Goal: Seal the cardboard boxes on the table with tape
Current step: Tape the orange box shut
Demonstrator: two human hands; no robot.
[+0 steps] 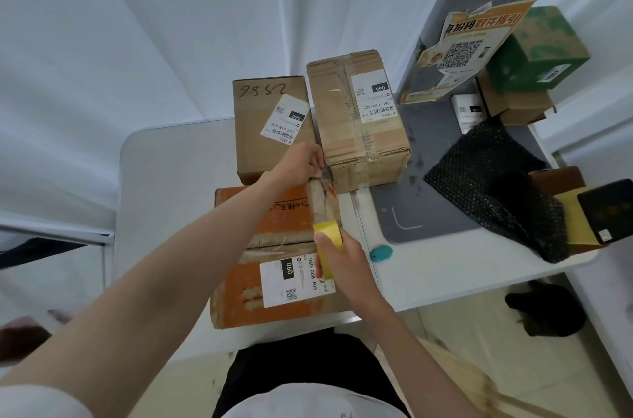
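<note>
Behind orange box point(274, 256), two cartons point(270, 130).

**One head-worn, downward view**

The scene is seen from a single wide-angle camera worn on the head, aimed forward and steeply down at a white table point(164, 178), close above both forearms. Edges are bent by the lens.

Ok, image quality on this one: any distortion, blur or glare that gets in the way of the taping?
Head view: strong wide-angle bending of the table edges; motion blur bottom right; soft, even light; mild sheen on the taped box; left hand, right hand and yellow tape roll sharp.
</note>
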